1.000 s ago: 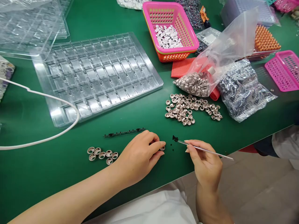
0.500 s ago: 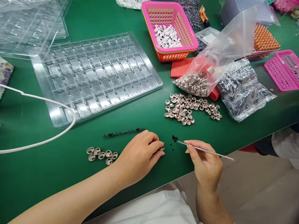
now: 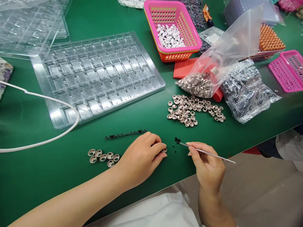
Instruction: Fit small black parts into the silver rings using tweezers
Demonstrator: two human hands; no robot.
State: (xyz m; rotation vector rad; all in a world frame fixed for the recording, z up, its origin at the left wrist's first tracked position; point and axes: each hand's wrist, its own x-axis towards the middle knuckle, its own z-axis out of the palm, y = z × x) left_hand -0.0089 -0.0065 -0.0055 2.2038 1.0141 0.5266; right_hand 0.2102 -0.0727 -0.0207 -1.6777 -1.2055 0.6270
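Two grips, both closed

Near left forearm (image 3: 85,195), perhaps for easy reach: seven metal rings (image 3: 100,155). Pinched in left hand (image 3: 140,160), presumably for steadiness: another ring (image 3: 165,150). Pen-fashion in right hand (image 3: 210,165), tip at black bits (image 3: 177,140): slim metal tool (image 3: 210,154). Beneath, green tabletop (image 3: 146,115); past its edge, pale floor (image 3: 248,183).

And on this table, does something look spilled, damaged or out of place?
Nothing looks clearly damaged. One shiny piece lies alone near a pink basket, away from the loose silvery rings; it is too small to identify. Two black specks also lie apart from the black cluster beside the tool in the right hand.
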